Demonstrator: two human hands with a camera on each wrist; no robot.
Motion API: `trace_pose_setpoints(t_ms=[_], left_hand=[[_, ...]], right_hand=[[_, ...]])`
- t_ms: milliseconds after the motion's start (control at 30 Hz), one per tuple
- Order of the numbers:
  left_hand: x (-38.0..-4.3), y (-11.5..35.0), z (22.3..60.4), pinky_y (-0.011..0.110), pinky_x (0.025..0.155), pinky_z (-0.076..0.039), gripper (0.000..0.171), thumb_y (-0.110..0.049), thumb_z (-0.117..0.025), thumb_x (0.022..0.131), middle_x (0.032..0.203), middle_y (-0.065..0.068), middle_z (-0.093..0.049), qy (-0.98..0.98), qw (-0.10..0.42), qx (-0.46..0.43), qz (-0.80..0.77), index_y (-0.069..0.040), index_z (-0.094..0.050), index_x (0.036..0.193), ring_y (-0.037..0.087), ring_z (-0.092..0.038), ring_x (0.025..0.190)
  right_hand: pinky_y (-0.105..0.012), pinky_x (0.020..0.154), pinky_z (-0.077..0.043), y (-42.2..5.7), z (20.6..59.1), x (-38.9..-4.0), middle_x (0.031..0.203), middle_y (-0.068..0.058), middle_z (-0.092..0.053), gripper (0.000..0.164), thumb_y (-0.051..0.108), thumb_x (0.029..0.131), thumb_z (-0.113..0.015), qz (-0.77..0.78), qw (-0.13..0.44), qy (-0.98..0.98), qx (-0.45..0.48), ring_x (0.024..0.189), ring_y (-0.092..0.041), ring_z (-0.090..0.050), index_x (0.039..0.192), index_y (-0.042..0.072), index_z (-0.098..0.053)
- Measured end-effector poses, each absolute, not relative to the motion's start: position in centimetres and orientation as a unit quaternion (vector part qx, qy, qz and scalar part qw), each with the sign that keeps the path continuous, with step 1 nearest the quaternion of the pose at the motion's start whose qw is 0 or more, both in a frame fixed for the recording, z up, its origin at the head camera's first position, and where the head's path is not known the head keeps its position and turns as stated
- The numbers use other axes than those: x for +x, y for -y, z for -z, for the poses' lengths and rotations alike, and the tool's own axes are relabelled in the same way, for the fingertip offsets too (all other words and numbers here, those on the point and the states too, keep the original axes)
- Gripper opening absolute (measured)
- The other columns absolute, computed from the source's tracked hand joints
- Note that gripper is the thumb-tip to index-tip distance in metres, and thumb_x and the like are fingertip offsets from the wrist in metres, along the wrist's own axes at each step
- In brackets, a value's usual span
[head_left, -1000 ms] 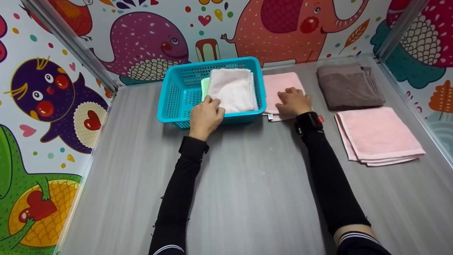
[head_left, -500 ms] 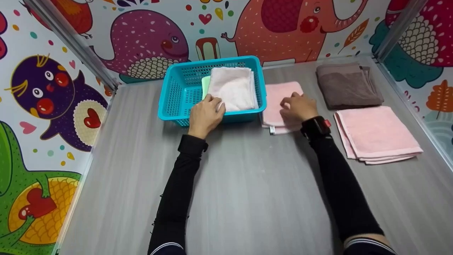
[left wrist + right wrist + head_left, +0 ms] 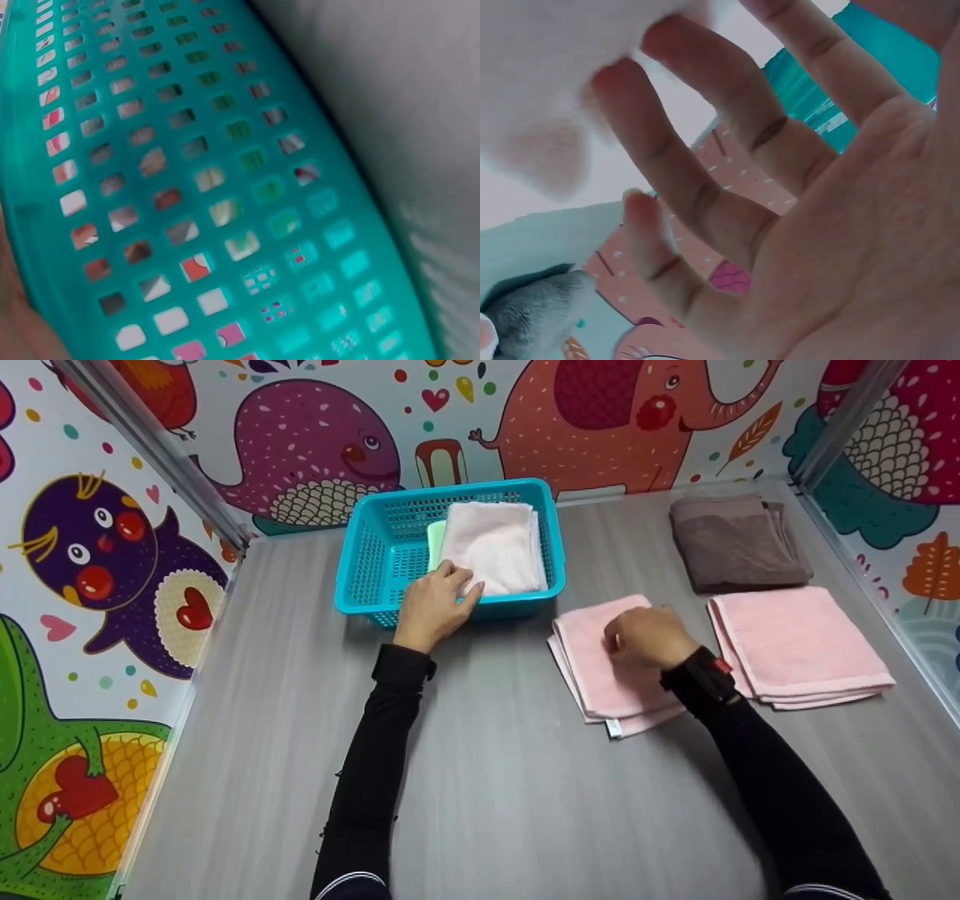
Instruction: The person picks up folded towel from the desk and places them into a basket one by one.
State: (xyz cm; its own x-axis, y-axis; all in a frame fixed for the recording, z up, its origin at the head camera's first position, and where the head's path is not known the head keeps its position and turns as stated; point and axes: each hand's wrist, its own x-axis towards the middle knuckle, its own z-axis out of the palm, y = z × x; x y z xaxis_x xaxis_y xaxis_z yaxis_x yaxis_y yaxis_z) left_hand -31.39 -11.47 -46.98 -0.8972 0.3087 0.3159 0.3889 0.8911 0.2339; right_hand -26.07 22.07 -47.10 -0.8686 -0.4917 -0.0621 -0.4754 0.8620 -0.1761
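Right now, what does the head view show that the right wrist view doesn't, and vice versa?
Only head: the left hand at the near rim of the basket, and the green cloth inside.

Only right wrist: the palm side of the right hand, fingers spread.

Both: the right hand, the pink towel under its fingertips (pale, blurred up close), part of the basket, the brown towel and the elephant picture.
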Motion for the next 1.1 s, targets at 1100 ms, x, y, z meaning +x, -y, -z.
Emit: trace_pose_setpoints(t_ms=[1100], left_hand=[[-26.7,5.6,45.9,0.032,0.049,-0.038,0.059,-0.066,-0.045,0.089,0.055,-0.004,-0.050,0.961,0.008,-0.216,0.174,-0.017,-0.055,0.059,0.015,-0.051,0.053]], right_hand=[[-0.050,0.070,-0.048,-27.7,46.3,-27.3,0.083,-0.018,-0.064,0.052,0.044,0.080,-0.071,0.153,0.119,-0.972,-0.133,0.077,-0.033,-0.061,0.106,0.001,-0.056]])
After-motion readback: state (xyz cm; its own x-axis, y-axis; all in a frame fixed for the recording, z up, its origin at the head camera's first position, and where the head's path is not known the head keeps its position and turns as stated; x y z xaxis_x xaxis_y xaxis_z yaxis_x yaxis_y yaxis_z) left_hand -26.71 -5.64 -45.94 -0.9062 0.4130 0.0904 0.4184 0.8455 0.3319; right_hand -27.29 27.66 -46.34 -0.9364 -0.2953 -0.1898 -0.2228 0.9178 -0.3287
